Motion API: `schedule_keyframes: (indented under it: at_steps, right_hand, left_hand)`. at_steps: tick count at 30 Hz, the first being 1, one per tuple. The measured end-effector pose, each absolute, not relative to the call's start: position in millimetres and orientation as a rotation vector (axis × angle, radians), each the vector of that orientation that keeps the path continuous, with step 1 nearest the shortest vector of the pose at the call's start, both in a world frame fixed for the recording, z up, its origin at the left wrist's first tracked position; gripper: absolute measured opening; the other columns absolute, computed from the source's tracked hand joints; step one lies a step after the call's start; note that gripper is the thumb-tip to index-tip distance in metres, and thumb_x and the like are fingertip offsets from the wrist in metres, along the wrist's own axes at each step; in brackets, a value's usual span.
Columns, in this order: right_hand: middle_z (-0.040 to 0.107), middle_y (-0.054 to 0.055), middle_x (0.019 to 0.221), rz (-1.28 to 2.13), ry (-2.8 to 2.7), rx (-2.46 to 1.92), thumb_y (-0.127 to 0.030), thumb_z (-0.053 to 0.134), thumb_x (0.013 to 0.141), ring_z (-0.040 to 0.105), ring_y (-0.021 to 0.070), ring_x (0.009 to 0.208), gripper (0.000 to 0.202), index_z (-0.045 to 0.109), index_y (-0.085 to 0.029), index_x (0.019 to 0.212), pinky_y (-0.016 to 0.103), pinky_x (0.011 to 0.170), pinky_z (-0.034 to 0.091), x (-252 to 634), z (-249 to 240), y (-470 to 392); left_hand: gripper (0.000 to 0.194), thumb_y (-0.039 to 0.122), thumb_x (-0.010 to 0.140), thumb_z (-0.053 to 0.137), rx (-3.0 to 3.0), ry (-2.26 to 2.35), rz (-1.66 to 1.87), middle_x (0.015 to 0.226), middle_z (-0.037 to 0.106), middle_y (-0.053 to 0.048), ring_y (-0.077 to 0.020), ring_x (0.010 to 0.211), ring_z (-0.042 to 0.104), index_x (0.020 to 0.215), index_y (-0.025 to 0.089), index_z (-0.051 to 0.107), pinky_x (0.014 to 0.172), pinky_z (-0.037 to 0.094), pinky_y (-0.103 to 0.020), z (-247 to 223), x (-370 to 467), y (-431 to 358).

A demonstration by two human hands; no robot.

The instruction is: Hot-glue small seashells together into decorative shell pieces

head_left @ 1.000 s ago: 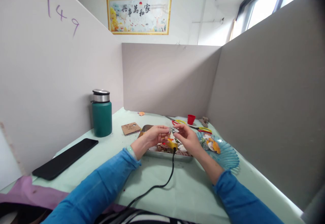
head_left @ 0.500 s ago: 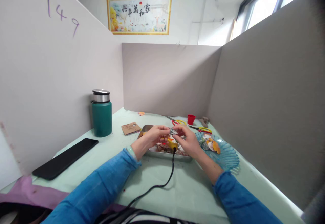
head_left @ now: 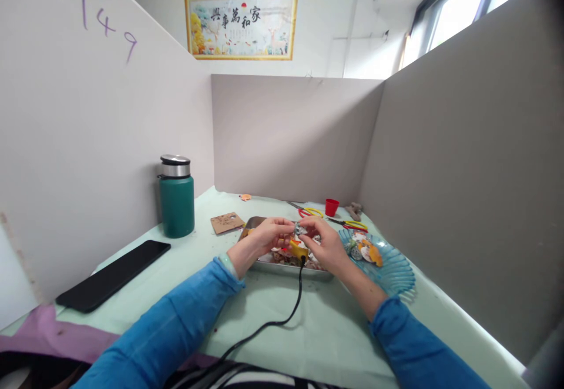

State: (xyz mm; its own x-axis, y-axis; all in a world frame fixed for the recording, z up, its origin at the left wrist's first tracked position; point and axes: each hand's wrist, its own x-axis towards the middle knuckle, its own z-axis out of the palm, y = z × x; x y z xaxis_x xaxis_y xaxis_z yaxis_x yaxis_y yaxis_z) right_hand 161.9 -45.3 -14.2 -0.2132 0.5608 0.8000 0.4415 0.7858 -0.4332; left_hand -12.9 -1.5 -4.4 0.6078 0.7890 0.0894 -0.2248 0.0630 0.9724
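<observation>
Between the fingertips of both hands is a small silvery, crinkled piece [head_left: 300,230], too small to name exactly. My left hand [head_left: 272,235] pinches it from the left, and my right hand [head_left: 325,242] pinches it from the right. Just below the fingers, a yellow tool [head_left: 299,251] with a black cord [head_left: 291,317] lies over the metal tray [head_left: 282,271]. Brownish bits and some red and white pieces fill the tray, partly hidden by my hands. The cord runs down toward my lap.
Right of the tray sits a blue glass plate [head_left: 399,268] bearing orange and white pieces. Behind are two pairs of scissors [head_left: 312,211] and a red cup [head_left: 332,207]. On the left stand a green bottle [head_left: 177,205], a black phone [head_left: 115,274] and a brown card [head_left: 227,222]. Grey partitions [head_left: 291,136] enclose the table.
My fingers have shifted very slightly around the silvery piece. Both arms, the tray and the yellow tool stay in place.
</observation>
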Motion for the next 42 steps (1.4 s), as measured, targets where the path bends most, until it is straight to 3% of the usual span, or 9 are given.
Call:
schedule_keyframes:
  at_steps: [26,42]
  right_hand:
    - [0.057,0.005,0.097,0.094,-1.850,-0.767,-0.020,0.057,0.078,0.056,0.0147,0.076,0.017,0.055,-0.021,0.095,0.029,0.065,0.050,161.3,-15.8,-45.0]
    - [0.057,0.005,0.094,0.087,-1.866,-0.800,-0.020,0.056,0.079,0.055,0.0144,0.073,0.017,0.053,-0.021,0.096,0.029,0.066,0.049,162.0,-17.2,-43.9]
  left_hand:
    - [0.023,0.025,0.064,0.073,1.327,0.531,0.889,0.062,0.056,0.000,-0.0064,0.049,0.054,0.077,0.011,0.060,0.053,0.046,-0.020,-7.6,-12.1,0.7]
    - [0.028,0.033,0.065,0.071,1.423,0.561,0.946,0.060,0.052,0.001,-0.0069,0.049,0.051,0.077,0.011,0.060,0.050,0.043,-0.020,-6.8,-10.1,-1.8]
